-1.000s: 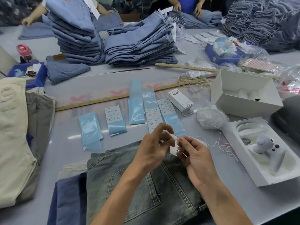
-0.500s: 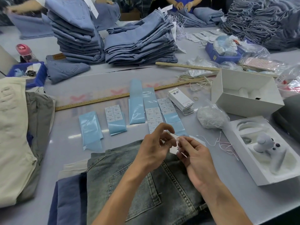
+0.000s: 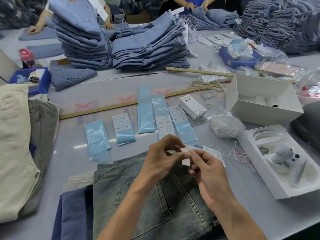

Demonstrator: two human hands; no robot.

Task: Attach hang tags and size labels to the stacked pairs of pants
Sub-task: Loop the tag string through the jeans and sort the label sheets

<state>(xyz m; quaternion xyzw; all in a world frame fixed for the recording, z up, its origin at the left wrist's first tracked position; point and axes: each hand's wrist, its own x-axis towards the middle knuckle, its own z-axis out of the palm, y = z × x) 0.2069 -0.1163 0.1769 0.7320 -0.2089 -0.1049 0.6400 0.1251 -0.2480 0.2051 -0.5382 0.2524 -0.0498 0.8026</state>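
A grey washed pair of jeans (image 3: pixel 138 187) lies back-pocket up at the near table edge, on top of a darker blue pair (image 3: pixel 72 213). Above its waistband my left hand (image 3: pixel 161 156) and my right hand (image 3: pixel 206 168) meet, fingertips pinching a white hang tag (image 3: pixel 186 161) and its thin string between them. More white tags (image 3: pixel 214 154) lie just behind my right hand. Blue backing strips with white size labels (image 3: pixel 123 126) lie in a row beyond. A stack of boxed hang tags (image 3: pixel 193 108) sits to the right of them.
A bag of white strings (image 3: pixel 225 126) and two open white boxes (image 3: pixel 263 101) stand at right. A wooden ruler (image 3: pixel 121 106) crosses the table. Tall stacks of light blue jeans (image 3: pixel 149 47) fill the back, where other people work. Beige and grey trousers (image 3: pixel 15 144) are piled at left.
My hands stay together over the waistband, with only small finger movements on the tag and string. The people at the back have shifted.
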